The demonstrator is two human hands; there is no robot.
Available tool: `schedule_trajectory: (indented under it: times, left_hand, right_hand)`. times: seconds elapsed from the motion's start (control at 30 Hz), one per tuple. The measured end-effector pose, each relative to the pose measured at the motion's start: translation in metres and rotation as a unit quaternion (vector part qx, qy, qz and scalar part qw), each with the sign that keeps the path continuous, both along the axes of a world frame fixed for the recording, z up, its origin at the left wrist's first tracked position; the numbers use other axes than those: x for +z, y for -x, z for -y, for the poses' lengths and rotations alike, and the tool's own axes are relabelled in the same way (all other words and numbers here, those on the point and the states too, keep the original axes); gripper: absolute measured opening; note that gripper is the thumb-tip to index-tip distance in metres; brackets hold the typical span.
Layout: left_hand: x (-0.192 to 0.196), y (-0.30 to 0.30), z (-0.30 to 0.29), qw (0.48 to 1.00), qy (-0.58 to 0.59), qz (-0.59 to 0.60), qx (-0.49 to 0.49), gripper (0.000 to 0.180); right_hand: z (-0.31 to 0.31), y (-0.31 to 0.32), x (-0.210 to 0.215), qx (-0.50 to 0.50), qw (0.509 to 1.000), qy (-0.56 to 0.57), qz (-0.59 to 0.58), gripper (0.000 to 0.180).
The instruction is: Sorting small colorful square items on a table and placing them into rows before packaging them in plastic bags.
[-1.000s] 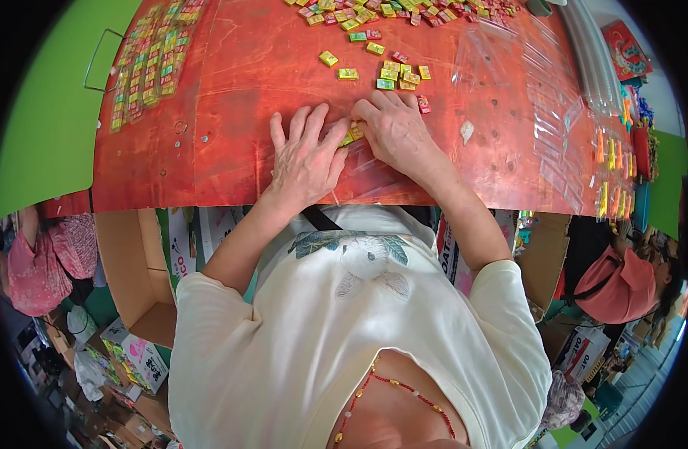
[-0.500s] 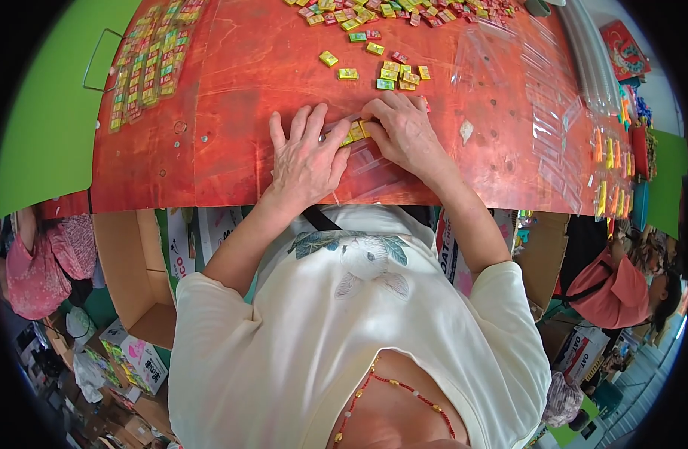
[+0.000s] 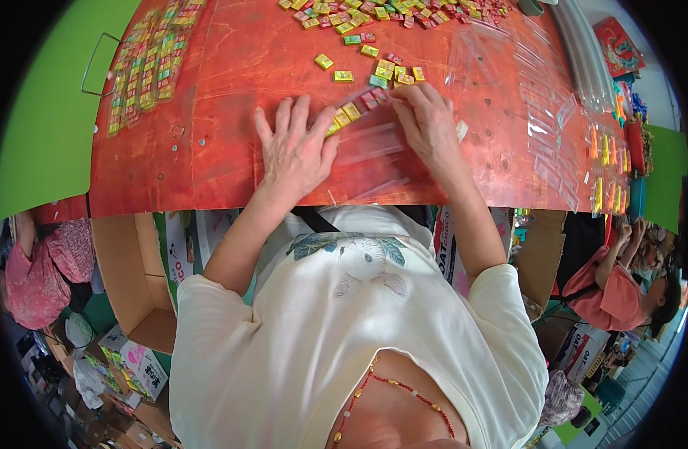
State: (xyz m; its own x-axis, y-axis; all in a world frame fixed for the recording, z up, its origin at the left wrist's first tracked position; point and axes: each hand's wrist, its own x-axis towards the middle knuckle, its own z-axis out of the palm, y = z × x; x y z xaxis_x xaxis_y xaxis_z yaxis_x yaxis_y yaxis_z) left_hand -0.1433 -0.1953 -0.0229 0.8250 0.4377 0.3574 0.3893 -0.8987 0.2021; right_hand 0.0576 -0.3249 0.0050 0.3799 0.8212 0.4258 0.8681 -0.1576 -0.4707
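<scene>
A narrow clear plastic tray [image 3: 360, 91] lies aslant near the table's front edge, holding a row of small yellow packs [image 3: 345, 116] and red packs [image 3: 371, 97]. My left hand [image 3: 295, 153] is at its lower left end, thumb and index finger on either side of it, the other fingers spread over the table. At the upper right end, my right hand [image 3: 431, 131] has thumb and index finger curled around the tray's tip; its other fingers are bent. Empty clear trays [image 3: 370, 146] lie between my wrists. A few loose yellow packs [image 3: 385, 69] sit just beyond.
A heap of red and yellow packs [image 3: 392, 11] lies at the far side of the red table [image 3: 231, 165]. Filled trays [image 3: 151, 63] are lined up at left. Clear plastic pieces [image 3: 542, 112] and bagged coloured items [image 3: 609, 161] are at right. An open cardboard box [image 3: 138, 277] stands below the edge.
My hands have moved apart, the left one leftward, the right one rightward. Red packs in the tray, covered before, now show between them.
</scene>
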Motion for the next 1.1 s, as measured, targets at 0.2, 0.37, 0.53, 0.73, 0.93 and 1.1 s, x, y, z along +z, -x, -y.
schedule_trajectory:
  times: [0.2, 0.37, 0.53, 0.73, 0.93, 1.1]
  left_hand:
    - [-0.003, -0.006, -0.025, 1.000, -0.015, -0.010, 0.016, 0.042]
    - [-0.002, -0.009, -0.040, 0.998, -0.025, -0.034, 0.047, 0.043]
    - [0.000, -0.009, -0.043, 0.999, -0.013, -0.014, 0.032, 0.047]
    - [0.003, -0.017, -0.040, 0.999, 0.002, -0.005, -0.032, 0.046]
    - [0.002, -0.016, -0.037, 0.999, 0.009, -0.017, -0.039, 0.040]
    - [0.002, -0.012, -0.032, 0.997, 0.040, -0.008, -0.063, 0.038]
  right_hand:
    - [0.033, -0.005, -0.004, -0.041, 0.997, 0.063, 0.010, 0.013]
    - [0.031, -0.012, -0.014, -0.082, 0.992, 0.061, 0.077, 0.021]
    - [0.025, -0.017, -0.013, -0.117, 0.969, 0.190, 0.109, 0.030]
    - [0.018, -0.021, -0.017, -0.120, 0.980, 0.149, 0.058, 0.027]
    - [0.006, -0.017, -0.014, -0.105, 0.990, 0.092, 0.023, 0.025]
    - [0.005, -0.014, -0.010, -0.097, 0.992, 0.087, 0.000, 0.027]
